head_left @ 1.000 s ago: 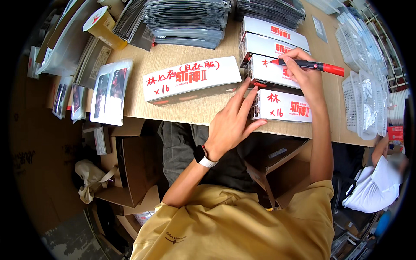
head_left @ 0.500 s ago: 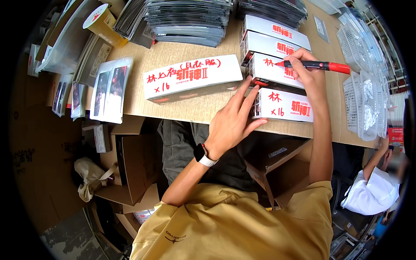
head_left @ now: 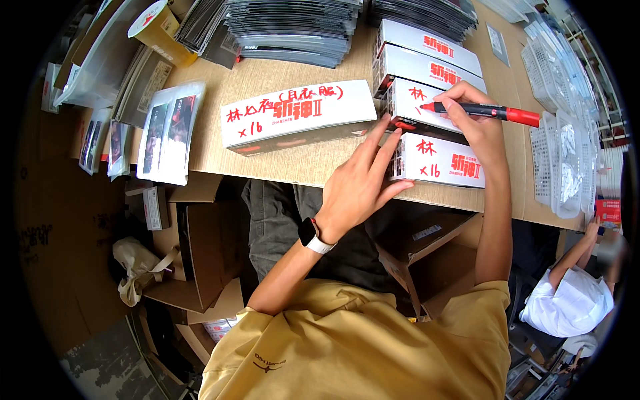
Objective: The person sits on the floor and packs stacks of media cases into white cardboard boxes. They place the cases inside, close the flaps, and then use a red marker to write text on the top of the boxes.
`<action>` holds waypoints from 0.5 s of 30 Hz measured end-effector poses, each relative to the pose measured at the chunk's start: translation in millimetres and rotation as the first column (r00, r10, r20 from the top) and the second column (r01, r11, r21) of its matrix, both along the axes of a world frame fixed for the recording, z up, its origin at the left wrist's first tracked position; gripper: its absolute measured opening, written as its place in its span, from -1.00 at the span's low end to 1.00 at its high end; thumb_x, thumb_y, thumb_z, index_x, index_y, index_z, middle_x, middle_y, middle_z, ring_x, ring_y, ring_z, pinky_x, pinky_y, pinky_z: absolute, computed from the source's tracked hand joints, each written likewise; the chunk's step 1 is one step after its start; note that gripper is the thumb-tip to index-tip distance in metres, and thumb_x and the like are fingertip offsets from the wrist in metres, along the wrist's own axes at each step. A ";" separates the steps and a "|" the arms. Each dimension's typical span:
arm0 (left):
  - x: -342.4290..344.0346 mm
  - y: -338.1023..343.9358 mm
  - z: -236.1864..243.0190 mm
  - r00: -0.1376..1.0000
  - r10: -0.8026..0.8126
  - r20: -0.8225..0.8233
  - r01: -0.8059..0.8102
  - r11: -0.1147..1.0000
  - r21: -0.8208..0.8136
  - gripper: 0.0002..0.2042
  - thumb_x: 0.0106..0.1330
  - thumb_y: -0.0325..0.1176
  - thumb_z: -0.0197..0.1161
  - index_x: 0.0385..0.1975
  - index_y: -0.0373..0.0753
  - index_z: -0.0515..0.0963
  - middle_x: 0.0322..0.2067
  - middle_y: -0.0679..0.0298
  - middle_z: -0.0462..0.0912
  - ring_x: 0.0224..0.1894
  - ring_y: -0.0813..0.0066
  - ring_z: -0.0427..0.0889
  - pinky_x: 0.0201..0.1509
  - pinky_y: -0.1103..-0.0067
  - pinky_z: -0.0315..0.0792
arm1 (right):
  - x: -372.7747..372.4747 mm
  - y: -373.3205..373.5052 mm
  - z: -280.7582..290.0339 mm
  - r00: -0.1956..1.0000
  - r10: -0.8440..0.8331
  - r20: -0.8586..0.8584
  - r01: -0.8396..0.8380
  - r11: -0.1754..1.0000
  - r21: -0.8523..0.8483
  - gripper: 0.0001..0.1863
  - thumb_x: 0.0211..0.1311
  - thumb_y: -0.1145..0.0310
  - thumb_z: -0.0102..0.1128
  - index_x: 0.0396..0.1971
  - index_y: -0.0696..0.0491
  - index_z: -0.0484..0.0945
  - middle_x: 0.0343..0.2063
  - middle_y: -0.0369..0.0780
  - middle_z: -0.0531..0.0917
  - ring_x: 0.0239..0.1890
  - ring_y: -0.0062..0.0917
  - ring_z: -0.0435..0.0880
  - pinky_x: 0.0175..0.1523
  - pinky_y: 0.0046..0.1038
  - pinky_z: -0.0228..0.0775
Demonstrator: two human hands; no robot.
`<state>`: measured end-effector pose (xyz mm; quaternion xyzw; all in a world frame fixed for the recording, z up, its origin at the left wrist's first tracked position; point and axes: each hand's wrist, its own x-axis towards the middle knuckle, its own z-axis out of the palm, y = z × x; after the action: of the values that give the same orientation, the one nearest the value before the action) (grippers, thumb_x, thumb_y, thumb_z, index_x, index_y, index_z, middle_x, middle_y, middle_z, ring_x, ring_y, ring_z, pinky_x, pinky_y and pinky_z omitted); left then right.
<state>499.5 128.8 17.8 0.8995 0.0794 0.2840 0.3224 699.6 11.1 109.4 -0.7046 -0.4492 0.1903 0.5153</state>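
Note:
My right hand (head_left: 479,130) is closed around a red marker pen (head_left: 490,111) with a black band; its tip points at the white top of a flat box (head_left: 401,99). Red handwriting stands on that box, with a short stroke near the tip. My left hand (head_left: 353,190) has its fingers stretched out, fingertips at the box's left end and beside the nearest box (head_left: 408,168), which also bears red marks. Two more white boxes (head_left: 430,65) lie behind in the same row. To the left, a separate long white box (head_left: 347,112) carries red writing.
Tall stacks of dark sleeved sheets (head_left: 293,30) stand at the back. A yellow cup (head_left: 163,37) and clear-sleeved picture cards (head_left: 170,133) are at the left. White plastic baskets (head_left: 557,160) line the right edge. Open cartons (head_left: 213,247) sit below the table; a person in white (head_left: 567,297) is at far right.
The marker tip has moved slightly down the box, and more red strokes now show on it. My left hand stays in place. The person at far right has shifted.

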 end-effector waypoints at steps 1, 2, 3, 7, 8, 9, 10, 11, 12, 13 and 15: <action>0.3 0.3 0.2 1.000 -0.001 0.002 0.001 1.000 0.000 -0.20 0.24 0.04 0.44 0.42 -0.19 0.29 0.49 0.07 0.22 0.30 -0.11 0.52 0.12 0.29 0.63 | -1.5 0.9 1.2 1.000 0.002 0.007 -0.002 1.000 0.008 -0.93 0.37 0.51 0.22 -0.28 0.20 0.64 -0.39 -0.35 0.67 -0.28 -0.78 0.55 -0.14 -0.67 0.36; 0.5 0.6 0.5 1.000 -0.001 0.003 0.001 1.000 0.001 -0.20 0.24 0.04 0.43 0.42 -0.19 0.29 0.49 0.07 0.22 0.30 -0.12 0.52 0.11 0.29 0.64 | -1.4 1.2 1.3 1.000 -0.009 0.008 0.009 1.000 0.005 -0.92 0.37 0.51 0.22 -0.29 0.20 0.63 -0.39 -0.35 0.67 -0.29 -0.79 0.55 -0.15 -0.67 0.36; 0.4 0.9 0.6 1.000 0.003 0.002 -0.003 1.000 0.027 -0.20 0.26 0.06 0.41 0.42 -0.21 0.29 0.48 0.05 0.23 0.30 -0.07 0.53 0.10 0.33 0.64 | -1.3 1.1 1.4 1.000 -0.020 0.011 0.020 1.000 0.001 -0.92 0.38 0.51 0.21 -0.30 0.20 0.63 -0.39 -0.35 0.67 -0.29 -0.79 0.55 -0.15 -0.67 0.36; 0.0 1.3 1.0 1.000 0.014 -0.014 -0.013 0.997 0.078 -0.21 0.30 0.09 0.35 0.41 -0.25 0.29 0.45 0.01 0.26 0.28 0.03 0.56 0.06 0.40 0.66 | 3.7 0.4 -3.8 0.999 -0.033 -0.011 0.033 0.999 0.027 -0.91 0.38 0.52 0.20 -0.34 0.21 0.61 -0.39 -0.35 0.67 -0.31 -0.79 0.54 -0.18 -0.68 0.34; 0.0 1.0 0.8 1.000 0.014 -0.021 -0.013 0.997 0.077 -0.22 0.30 0.09 0.35 0.41 -0.25 0.29 0.45 0.01 0.26 0.28 0.03 0.56 0.06 0.40 0.66 | 4.3 0.2 -4.6 0.998 -0.047 -0.029 0.048 0.998 0.034 -0.91 0.37 0.52 0.20 -0.35 0.21 0.60 -0.39 -0.35 0.67 -0.31 -0.79 0.53 -0.19 -0.68 0.33; 0.7 0.5 -0.5 1.000 0.011 -0.021 -0.010 0.999 0.053 -0.21 0.28 0.08 0.38 0.41 -0.23 0.29 0.46 0.03 0.25 0.29 -0.02 0.55 0.07 0.37 0.65 | 4.1 0.9 -4.9 0.995 -0.078 -0.060 0.081 0.996 0.038 -0.91 0.37 0.53 0.19 -0.36 0.20 0.60 -0.39 -0.35 0.67 -0.32 -0.79 0.53 -0.19 -0.68 0.32; 1.4 0.0 -2.1 1.000 0.008 -0.020 -0.007 1.000 0.030 -0.20 0.26 0.06 0.41 0.42 -0.21 0.29 0.48 0.05 0.23 0.30 -0.07 0.53 0.07 0.33 0.65 | 5.3 0.6 -5.8 0.994 -0.081 -0.067 0.084 0.996 0.038 -0.91 0.36 0.53 0.19 -0.36 0.20 0.60 -0.40 -0.35 0.66 -0.32 -0.80 0.53 -0.20 -0.68 0.32; 2.2 -0.3 -3.5 1.000 0.005 -0.020 -0.005 1.000 0.006 -0.19 0.24 0.05 0.43 0.42 -0.19 0.28 0.49 0.07 0.21 0.31 -0.12 0.51 0.08 0.30 0.65 | 6.4 0.3 -6.6 0.994 -0.084 -0.075 0.087 0.996 0.038 -0.91 0.36 0.54 0.19 -0.37 0.20 0.60 -0.41 -0.35 0.66 -0.33 -0.80 0.53 -0.21 -0.68 0.31; 3.0 -0.4 -4.7 1.000 0.004 -0.014 -0.004 1.000 0.007 -0.19 0.24 0.05 0.43 0.42 -0.19 0.28 0.49 0.08 0.21 0.31 -0.12 0.51 0.08 0.30 0.65 | 9.2 -1.4 -8.2 0.997 -0.059 -0.058 0.061 0.998 0.034 -0.91 0.36 0.54 0.18 -0.37 0.20 0.60 -0.42 -0.36 0.65 -0.33 -0.80 0.52 -0.21 -0.68 0.30; 3.7 -0.3 -5.8 1.000 0.004 -0.008 -0.004 1.000 0.008 -0.19 0.24 0.05 0.43 0.42 -0.19 0.28 0.49 0.08 0.21 0.31 -0.12 0.51 0.07 0.30 0.65 | 10.1 -1.9 -8.5 0.997 -0.057 -0.048 0.059 0.998 0.031 -0.91 0.35 0.54 0.18 -0.37 0.19 0.60 -0.42 -0.36 0.65 -0.34 -0.80 0.51 -0.22 -0.69 0.30; 4.4 -0.2 -6.2 1.000 0.006 -0.007 -0.006 1.000 0.009 -0.19 0.24 0.05 0.43 0.42 -0.19 0.28 0.49 0.08 0.21 0.32 -0.12 0.50 0.07 0.30 0.65 | 9.8 -1.8 -8.1 0.996 -0.076 -0.035 0.077 0.997 0.027 -0.92 0.35 0.54 0.18 -0.37 0.18 0.60 -0.44 -0.38 0.63 -0.37 -0.82 0.49 -0.22 -0.70 0.29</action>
<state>503.9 128.6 11.6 0.9018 0.0819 0.2821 0.3170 709.4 9.3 101.3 -0.7106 -0.4157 0.1760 0.5396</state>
